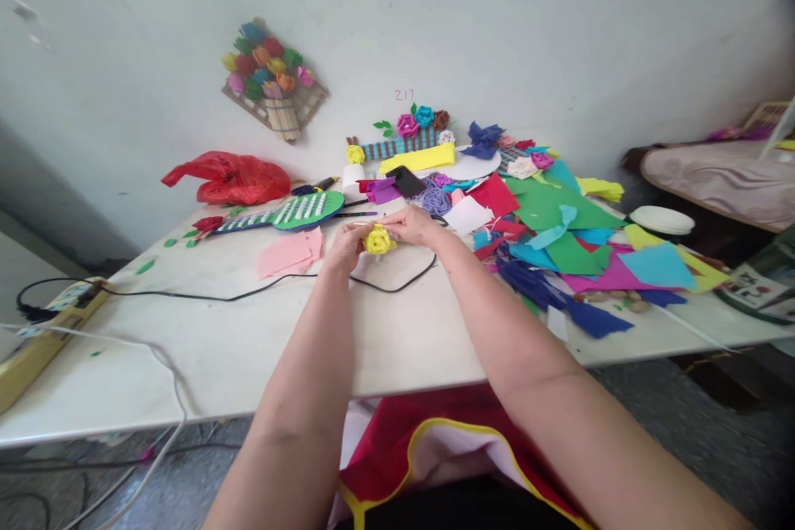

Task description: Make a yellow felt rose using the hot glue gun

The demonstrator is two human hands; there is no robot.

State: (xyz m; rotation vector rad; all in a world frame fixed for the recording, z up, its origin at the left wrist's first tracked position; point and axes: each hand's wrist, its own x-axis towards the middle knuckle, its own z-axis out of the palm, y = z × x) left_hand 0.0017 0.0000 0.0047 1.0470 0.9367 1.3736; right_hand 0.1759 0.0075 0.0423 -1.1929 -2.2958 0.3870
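Observation:
A yellow crepe-paper flower is held just above the white table, between my two hands. My left hand is closed around its left side. From the right, my right hand reaches over with its fingers pinched at the flower's upper edge; the fingertips are small and partly hidden. Pink paper sheets lie left of my left hand. Behind the flower are a black phone and a bundle of purple string.
A black cable crosses the table from a power strip. Coloured paper scraps cover the right side. A green paper guitar, a red plastic bag and scissors lie at the back left.

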